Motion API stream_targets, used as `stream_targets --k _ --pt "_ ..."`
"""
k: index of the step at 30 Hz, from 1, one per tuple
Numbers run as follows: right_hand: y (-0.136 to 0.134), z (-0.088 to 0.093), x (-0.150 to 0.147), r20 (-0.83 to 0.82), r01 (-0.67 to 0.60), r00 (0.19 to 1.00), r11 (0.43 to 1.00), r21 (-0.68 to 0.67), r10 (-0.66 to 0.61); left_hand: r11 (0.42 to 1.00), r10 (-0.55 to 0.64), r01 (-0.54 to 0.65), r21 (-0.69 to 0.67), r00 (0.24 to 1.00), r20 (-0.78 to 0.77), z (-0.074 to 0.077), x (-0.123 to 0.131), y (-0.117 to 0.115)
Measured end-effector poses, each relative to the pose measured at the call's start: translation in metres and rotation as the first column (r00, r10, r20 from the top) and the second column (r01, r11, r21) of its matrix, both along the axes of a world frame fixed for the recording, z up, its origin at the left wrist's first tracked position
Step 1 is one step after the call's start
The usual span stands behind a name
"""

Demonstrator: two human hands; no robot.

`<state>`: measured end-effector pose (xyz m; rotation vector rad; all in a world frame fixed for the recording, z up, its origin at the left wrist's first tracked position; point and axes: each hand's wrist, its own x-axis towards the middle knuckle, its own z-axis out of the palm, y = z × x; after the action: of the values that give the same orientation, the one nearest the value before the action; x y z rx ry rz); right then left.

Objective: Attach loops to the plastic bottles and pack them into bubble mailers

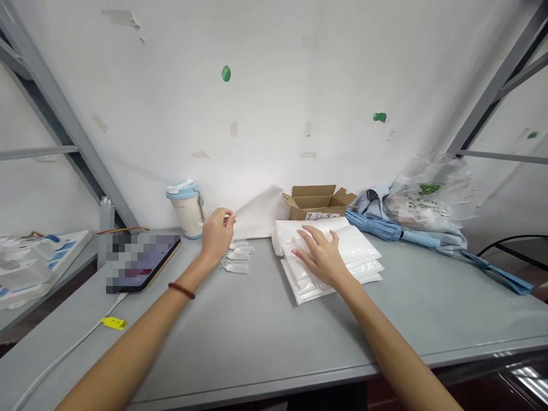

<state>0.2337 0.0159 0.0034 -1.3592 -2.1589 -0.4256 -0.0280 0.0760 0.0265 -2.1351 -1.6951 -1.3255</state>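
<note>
My right hand lies with spread fingers on top of a stack of white bubble mailers, touching the uppermost one. To the left, my left hand is raised above the desk with its fingers curled and the tips pressed together; what they hold, if anything, is too small to make out. Below and just right of that hand, several small white tags with thin loops lie in a short column, the far ones partly hidden by my fingers.
Behind my left hand stands a cream tumbler with a blue lid. A phone or tablet with a charging cable lies left. An opened cardboard box is behind the mailers; right are a folded blue umbrella and a plastic bag.
</note>
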Motion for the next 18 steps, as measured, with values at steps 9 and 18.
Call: stream_targets --k 9,18 --pt "-0.028 -0.006 -0.047 0.219 -0.272 0.954 0.901 0.337 0.206 0.891 -0.322 0.310 0.332 0.947 -0.020 -0.035 0.038 -0.068" --pt "-0.003 -0.010 -0.022 0.062 -0.043 0.998 0.930 0.364 0.021 0.907 -0.375 0.350 0.235 0.924 0.073 -0.028 0.043 -0.078"
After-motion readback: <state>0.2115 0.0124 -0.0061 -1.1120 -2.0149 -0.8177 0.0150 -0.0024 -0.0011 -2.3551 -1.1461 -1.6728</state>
